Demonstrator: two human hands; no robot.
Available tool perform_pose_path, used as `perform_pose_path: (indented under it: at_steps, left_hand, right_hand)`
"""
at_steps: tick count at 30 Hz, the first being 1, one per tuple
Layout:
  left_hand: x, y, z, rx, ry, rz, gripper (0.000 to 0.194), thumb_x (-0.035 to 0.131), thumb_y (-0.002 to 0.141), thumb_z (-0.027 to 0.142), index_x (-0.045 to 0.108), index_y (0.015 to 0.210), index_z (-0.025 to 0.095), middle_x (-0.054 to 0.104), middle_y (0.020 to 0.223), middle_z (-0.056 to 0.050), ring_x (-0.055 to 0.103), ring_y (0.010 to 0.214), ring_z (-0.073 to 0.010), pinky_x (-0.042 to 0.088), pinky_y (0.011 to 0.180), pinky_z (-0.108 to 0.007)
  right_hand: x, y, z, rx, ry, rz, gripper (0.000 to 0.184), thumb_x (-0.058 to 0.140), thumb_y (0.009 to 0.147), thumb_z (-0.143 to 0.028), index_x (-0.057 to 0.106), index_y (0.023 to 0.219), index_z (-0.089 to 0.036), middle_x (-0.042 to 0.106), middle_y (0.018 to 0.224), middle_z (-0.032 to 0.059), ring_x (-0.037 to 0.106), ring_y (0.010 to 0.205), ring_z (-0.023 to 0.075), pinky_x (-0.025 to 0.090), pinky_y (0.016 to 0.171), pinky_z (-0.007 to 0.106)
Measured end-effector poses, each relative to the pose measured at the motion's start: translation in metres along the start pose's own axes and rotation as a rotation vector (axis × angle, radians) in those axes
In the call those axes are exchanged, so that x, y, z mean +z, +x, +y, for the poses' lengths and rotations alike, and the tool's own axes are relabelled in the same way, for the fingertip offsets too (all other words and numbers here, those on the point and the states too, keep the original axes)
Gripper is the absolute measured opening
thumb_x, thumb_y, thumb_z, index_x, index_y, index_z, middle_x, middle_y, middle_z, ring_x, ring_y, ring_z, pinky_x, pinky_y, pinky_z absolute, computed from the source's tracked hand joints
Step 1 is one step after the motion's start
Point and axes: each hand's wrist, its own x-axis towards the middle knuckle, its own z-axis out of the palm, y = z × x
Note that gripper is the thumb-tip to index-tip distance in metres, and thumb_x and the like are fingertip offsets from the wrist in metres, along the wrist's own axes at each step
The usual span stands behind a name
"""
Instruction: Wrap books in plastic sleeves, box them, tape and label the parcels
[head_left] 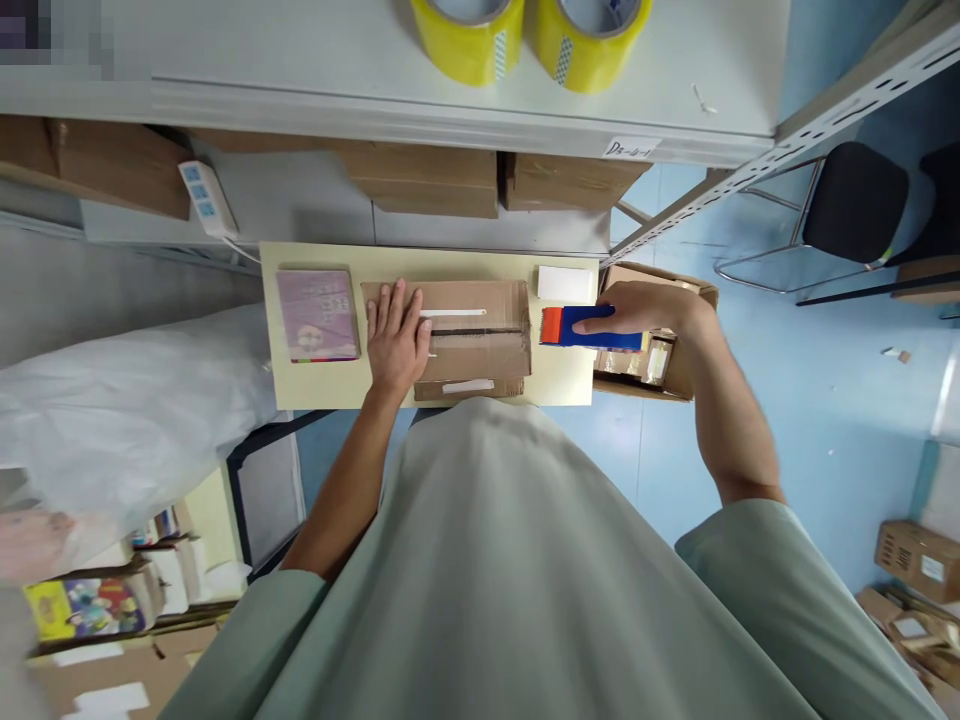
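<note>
A brown cardboard box (480, 330) lies flaps closed on a pale yellow board (322, 385). My left hand (396, 338) rests flat on the box's left end, fingers stretched out. My right hand (637, 308) is closed round a blue tape dispenser with an orange front (585, 327), held just right of the box at the board's right edge. A pink booklet (318, 315) lies left of the box. A white card (565, 283) lies near the board's far right corner.
Two yellow tape rolls (469, 35) (589, 40) stand on the grey shelf above. An open carton (660, 340) sits right of the board. A white power strip (206, 197), stacked cartons under the shelf, a black chair (855, 200) and a plastic bag (112, 420) surround.
</note>
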Motion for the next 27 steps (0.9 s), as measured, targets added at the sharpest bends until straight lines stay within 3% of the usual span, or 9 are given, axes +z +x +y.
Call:
perform_pose_path:
  at_steps: [5,8,11,14,17,21,27]
  left_hand:
    - [-0.001,0.002,-0.001,-0.016,0.012,0.004,0.073,0.032,0.117,0.061,0.041,0.182,0.028,0.033,0.191,-0.011,0.015,0.182,-0.0343,0.007,0.149,-0.065]
    - [-0.008,0.006,0.014,-0.024,0.017,-0.019,0.081,0.037,0.116,0.065,0.031,0.186,0.024,0.03,0.192,-0.014,0.012,0.182,-0.0357,0.005,0.149,-0.064]
    - [-0.01,0.014,0.048,0.06,0.021,-0.118,0.115,0.064,0.103,0.079,0.015,0.188,0.021,0.014,0.195,-0.017,-0.002,0.182,-0.0428,-0.001,0.147,-0.069]
    - [-0.001,0.023,0.09,0.236,0.011,-0.299,0.159,0.091,0.074,0.088,0.006,0.189,0.017,-0.005,0.195,-0.021,-0.017,0.178,-0.0534,-0.006,0.143,-0.078]
    - [0.017,0.032,0.118,0.338,0.02,-0.418,0.176,0.101,0.059,0.085,0.005,0.189,0.014,-0.011,0.194,-0.023,-0.021,0.175,-0.0585,-0.009,0.142,-0.078]
    - [0.034,0.04,0.123,0.327,0.049,-0.446,0.18,0.106,0.055,0.08,0.005,0.188,0.013,-0.01,0.193,-0.027,-0.019,0.174,-0.0626,-0.01,0.139,-0.082]
    - [0.035,0.044,0.116,0.301,0.063,-0.457,0.177,0.105,0.057,0.08,0.007,0.188,0.014,-0.008,0.194,-0.028,-0.017,0.175,-0.0624,-0.009,0.139,-0.083]
  right_hand:
    - [0.005,0.018,-0.002,-0.02,-0.018,0.02,0.077,0.068,0.092,-0.092,0.082,0.098,-0.017,0.075,0.078,0.0107,0.069,0.076,0.0261,0.046,0.071,0.038]
    - [0.009,0.023,0.002,0.002,-0.039,0.035,0.076,0.071,0.091,-0.091,0.083,0.102,-0.017,0.078,0.084,0.0135,0.072,0.081,0.0278,0.047,0.07,0.037]
    - [0.012,0.023,0.009,0.024,-0.056,0.059,0.076,0.074,0.089,-0.091,0.084,0.102,-0.016,0.079,0.087,0.0156,0.073,0.083,0.0298,0.047,0.07,0.038]
    - [0.013,0.021,0.015,0.031,-0.024,0.058,0.075,0.073,0.092,-0.089,0.084,0.104,-0.016,0.08,0.088,0.0158,0.073,0.082,0.03,0.049,0.071,0.039]
    - [0.015,0.016,0.021,0.037,0.007,0.059,0.074,0.072,0.094,-0.088,0.085,0.106,-0.015,0.08,0.09,0.0161,0.074,0.084,0.0308,0.049,0.073,0.04]
    - [0.018,0.011,0.029,0.029,0.018,0.099,0.071,0.072,0.095,-0.086,0.085,0.105,-0.017,0.08,0.088,0.0144,0.074,0.086,0.0305,0.049,0.073,0.038]
    - [0.022,0.006,0.032,0.029,0.038,0.128,0.067,0.073,0.096,-0.082,0.086,0.111,-0.018,0.08,0.089,0.0137,0.074,0.086,0.0299,0.048,0.073,0.038]
